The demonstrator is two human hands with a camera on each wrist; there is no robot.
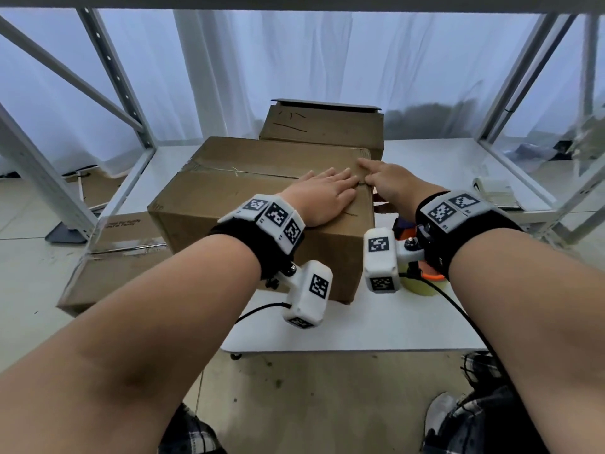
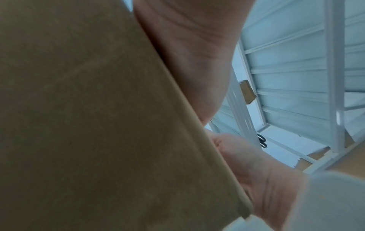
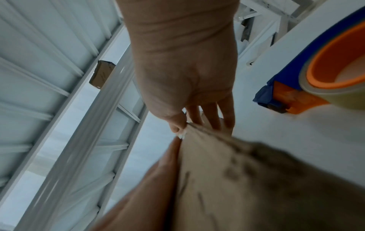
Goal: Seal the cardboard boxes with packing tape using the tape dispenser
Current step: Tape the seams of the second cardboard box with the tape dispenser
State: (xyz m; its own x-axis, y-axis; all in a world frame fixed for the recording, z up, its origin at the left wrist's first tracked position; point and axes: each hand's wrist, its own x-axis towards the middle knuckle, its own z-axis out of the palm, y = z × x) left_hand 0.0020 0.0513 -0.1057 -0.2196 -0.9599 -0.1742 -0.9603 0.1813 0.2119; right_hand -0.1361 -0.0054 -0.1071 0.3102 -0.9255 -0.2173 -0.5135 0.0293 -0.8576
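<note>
Cardboard is filling the middle of the head view: a closed box is sitting on the white table, its two top flaps meeting along a seam that runs from left to right. The left hand is lying flat on the near flap by the box's right end, fingers straight and together, pressing down. The right hand is reaching over the right edge of the box with its forefinger stretched out across the seam and the other fingers draped loosely at the corner (it is gripping nothing that shows). In the right wrist view those fingers are touching the box's edge. The tape dispenser, orange and blue with a roll of pale tape, is resting on the table just right of the box, under the right wrist and in neither hand. A second cardboard box is standing behind the first, touching its far side.
</note>
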